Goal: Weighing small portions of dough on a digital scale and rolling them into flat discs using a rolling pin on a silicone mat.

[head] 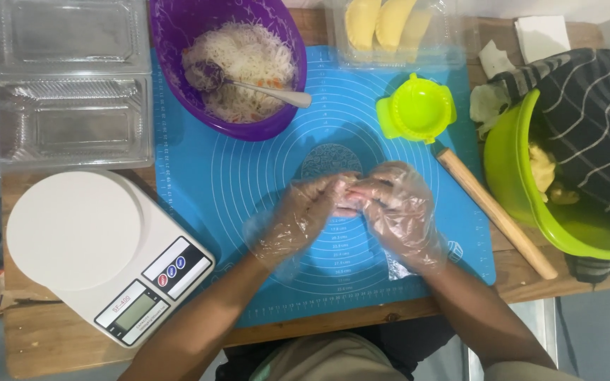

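My left hand and my right hand both wear clear plastic gloves and meet over the middle of the blue silicone mat. Their fingertips close together around a small pale piece of dough, mostly hidden by the fingers. A lime-green dumpling press lies open just beyond my right hand. A purple bowl of shredded white filling with orange bits, with a spoon in it, stands at the mat's far left.
A white kitchen scale sits at the left. Clear plastic containers lie at the far left. A wooden rolling pin and a green bowl of dough under a striped cloth stand right. Folded pastries rest in a clear tray.
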